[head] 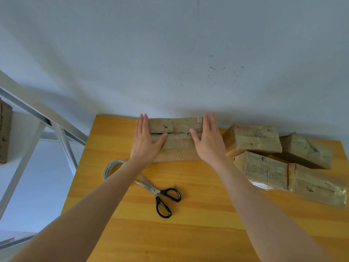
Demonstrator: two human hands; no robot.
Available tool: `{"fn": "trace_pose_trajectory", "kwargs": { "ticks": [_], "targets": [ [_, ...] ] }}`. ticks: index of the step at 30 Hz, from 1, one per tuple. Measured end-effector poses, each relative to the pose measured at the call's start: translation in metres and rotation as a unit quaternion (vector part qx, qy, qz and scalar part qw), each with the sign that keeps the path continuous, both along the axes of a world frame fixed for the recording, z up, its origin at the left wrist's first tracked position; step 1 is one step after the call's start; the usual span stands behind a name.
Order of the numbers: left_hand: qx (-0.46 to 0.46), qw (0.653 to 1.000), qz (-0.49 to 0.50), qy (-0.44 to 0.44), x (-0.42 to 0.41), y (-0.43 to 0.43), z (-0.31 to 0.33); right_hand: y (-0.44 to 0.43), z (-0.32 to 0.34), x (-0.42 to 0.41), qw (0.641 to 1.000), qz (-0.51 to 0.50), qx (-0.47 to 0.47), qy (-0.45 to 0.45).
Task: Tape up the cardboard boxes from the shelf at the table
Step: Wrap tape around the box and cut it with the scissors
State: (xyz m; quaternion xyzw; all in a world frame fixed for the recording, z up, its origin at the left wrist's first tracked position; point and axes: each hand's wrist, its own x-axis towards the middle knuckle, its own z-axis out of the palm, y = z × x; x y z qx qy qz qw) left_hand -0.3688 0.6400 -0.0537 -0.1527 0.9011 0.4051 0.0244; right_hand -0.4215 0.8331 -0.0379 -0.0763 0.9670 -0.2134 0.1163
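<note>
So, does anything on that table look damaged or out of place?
The cardboard box under the left hand and right hand looks worn: scuffed, with a ragged seam between its flaps. The boxes at right lie jumbled at odd angles.

1. Your left hand [144, 142]: bare and slender, with the back of it in view. It has four long fingers [145, 122] and a thumb, and the knuckles are only faintly marked.
2. Your right hand [206, 140]: bare and of matching build, with the back in view and the thumb on the inner side.
3. Your left forearm [98, 201]: bare and smooth, narrow at the wrist just behind the grip and widening further back from it.
4. Your right forearm [260, 205]: likewise bare, slim behind the grip and broader further back.
5. Nails: too small to tell.
</note>
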Motion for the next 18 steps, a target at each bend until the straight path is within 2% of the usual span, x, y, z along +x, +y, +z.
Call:
{"fn": "trace_pose_trajectory", "kwargs": {
  "ticks": [2, 3, 5, 8, 11, 15, 18],
  "targets": [
    [-0.219, 0.970, -0.086, 0.066, 0.001, 0.003, -0.004, -0.008, -0.003, 0.006, 0.989, 0.101, 0.075, 0.076],
    [-0.268, 0.951, -0.122, 0.089, 0.000, 0.006, -0.003, -0.014, -0.004, 0.008, 0.982, 0.142, 0.082, 0.092],
    [-0.308, 0.931, -0.179, 0.081, -0.001, 0.014, -0.004, -0.024, -0.008, 0.008, 0.974, 0.189, 0.087, 0.095],
    [-0.349, 0.913, -0.207, 0.039, -0.004, 0.020, -0.009, -0.028, -0.018, 0.006, 0.968, 0.203, 0.114, 0.091],
    [-0.354, 0.912, -0.208, 0.022, -0.005, 0.017, -0.009, -0.026, -0.023, 0.005, 0.968, 0.204, 0.114, 0.086],
    [-0.291, 0.941, -0.167, -0.035, -0.005, 0.013, 0.000, -0.014, -0.019, 0.002, 0.971, 0.170, 0.138, 0.093],
    [-0.263, 0.949, -0.166, -0.054, -0.006, 0.011, 0.005, -0.010, -0.019, 0.005, 0.972, 0.156, 0.154, 0.086]
  ]
}}
